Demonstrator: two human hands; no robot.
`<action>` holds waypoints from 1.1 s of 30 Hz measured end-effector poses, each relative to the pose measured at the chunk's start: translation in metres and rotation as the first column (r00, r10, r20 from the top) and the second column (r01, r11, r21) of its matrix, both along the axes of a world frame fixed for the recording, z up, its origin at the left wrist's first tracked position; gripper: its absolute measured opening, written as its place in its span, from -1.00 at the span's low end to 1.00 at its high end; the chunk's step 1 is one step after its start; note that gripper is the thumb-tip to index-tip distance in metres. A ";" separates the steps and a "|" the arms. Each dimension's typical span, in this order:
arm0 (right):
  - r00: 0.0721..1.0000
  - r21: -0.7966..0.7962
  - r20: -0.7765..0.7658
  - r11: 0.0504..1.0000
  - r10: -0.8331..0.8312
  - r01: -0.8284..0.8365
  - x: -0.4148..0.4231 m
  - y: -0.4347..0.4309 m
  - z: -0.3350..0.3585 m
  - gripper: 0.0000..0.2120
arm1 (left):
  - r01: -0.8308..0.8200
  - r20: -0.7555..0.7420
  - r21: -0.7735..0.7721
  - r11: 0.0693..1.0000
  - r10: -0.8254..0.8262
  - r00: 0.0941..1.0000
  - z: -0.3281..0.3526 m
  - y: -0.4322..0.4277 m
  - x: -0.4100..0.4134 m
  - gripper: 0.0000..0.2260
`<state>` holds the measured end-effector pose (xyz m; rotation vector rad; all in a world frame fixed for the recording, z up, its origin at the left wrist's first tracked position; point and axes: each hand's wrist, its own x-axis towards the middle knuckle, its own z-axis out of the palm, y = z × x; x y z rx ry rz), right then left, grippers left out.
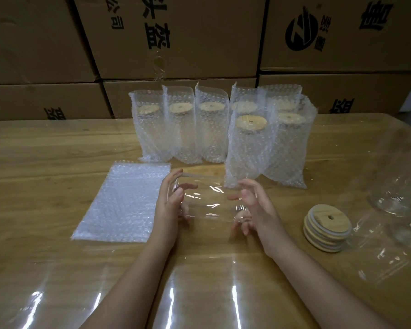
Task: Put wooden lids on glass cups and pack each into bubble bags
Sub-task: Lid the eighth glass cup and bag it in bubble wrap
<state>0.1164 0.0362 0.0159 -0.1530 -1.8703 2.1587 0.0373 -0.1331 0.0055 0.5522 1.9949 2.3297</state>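
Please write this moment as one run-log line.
glass cup: sideways, no lid; left hand: holds it; right hand: holds it; wooden lids: stacked at right

Blurred glass cups (395, 198) at right are cut by the edge.

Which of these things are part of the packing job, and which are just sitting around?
Part of the job: glass cup held sideways between left hand and right hand; stack of wooden lids; flat bubble bags; bagged cups, lidded, standing behind; bare glass cups at the right.
Just lying about: cardboard boxes stacked behind.
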 end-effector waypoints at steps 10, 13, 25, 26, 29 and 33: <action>0.909 0.712 -0.382 0.680 0.168 0.174 0.014 0.001 0.002 -0.41 | 0.050 0.382 0.304 0.951 -0.170 0.908 0.005 -0.009 -0.008 -0.69; 0.861 0.826 -0.445 0.484 0.247 0.288 0.015 -0.006 0.000 -0.41 | 0.027 0.463 0.396 0.918 -0.225 0.857 0.009 -0.016 -0.009 -0.69; 0.993 0.561 -0.111 0.821 -0.049 0.104 0.012 -0.010 -0.003 -0.41 | 0.007 0.267 0.219 0.976 -0.066 0.961 0.008 -0.001 0.002 -0.80; 0.996 0.496 -0.079 0.865 -0.045 0.078 0.011 -0.010 -0.003 -0.44 | 0.004 0.234 0.201 0.980 -0.051 0.971 0.008 -0.001 0.004 -0.81; 0.999 0.281 0.052 0.960 -0.012 -0.003 0.006 -0.011 -0.002 -0.52 | 0.002 0.144 0.140 0.990 -0.022 0.989 0.011 -0.001 0.008 -0.79; 0.974 0.165 0.227 0.985 0.011 -0.050 0.006 -0.009 0.001 -0.50 | -0.034 0.070 0.123 0.992 0.025 0.997 0.009 -0.002 0.011 -0.77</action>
